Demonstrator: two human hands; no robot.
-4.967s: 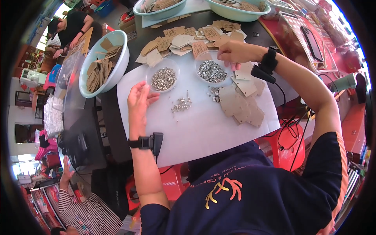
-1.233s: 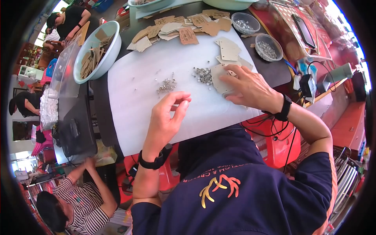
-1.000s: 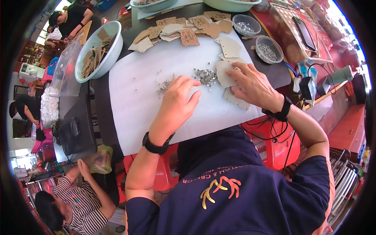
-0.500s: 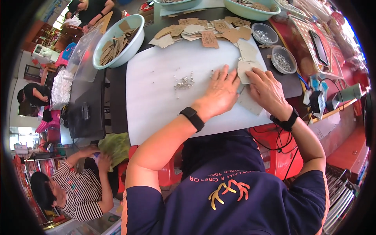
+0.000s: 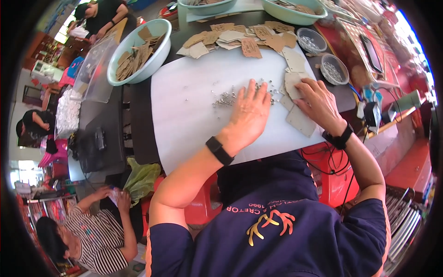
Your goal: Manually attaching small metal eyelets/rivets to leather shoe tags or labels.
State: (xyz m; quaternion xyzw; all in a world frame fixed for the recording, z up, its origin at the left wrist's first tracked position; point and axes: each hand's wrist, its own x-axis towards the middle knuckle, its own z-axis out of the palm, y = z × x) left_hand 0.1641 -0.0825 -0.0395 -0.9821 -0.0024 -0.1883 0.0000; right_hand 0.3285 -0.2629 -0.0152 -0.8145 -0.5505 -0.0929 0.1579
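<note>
On the white sheet [image 5: 184,124] my left hand [image 5: 249,115] lies flat with its fingers stretched apart. Small shiny metal pieces [image 5: 225,98] are scattered to the left of its fingers, and more lie just past the fingertips. My right hand [image 5: 321,105] has bent fingers resting on a grey card [image 5: 292,83], at the right side of the sheet. Another card [image 5: 301,122] lies beneath and nearer me, and one more card [image 5: 294,60] lies farther off in the same row. Whether the right fingertips pinch a small piece is hidden.
A heap of brown and grey cards [image 5: 250,47] lies along the sheet's far edge. Two clear tubs of metal pieces [image 5: 333,69] stand at the right. A pale green basin [image 5: 159,60] with cards stands at the left. A person [image 5: 99,235] in stripes sits at lower left.
My left hand has moved left, away from the cards, and now lies among the metal pieces. My right hand stays at the cards. The whole view has shifted slightly.
</note>
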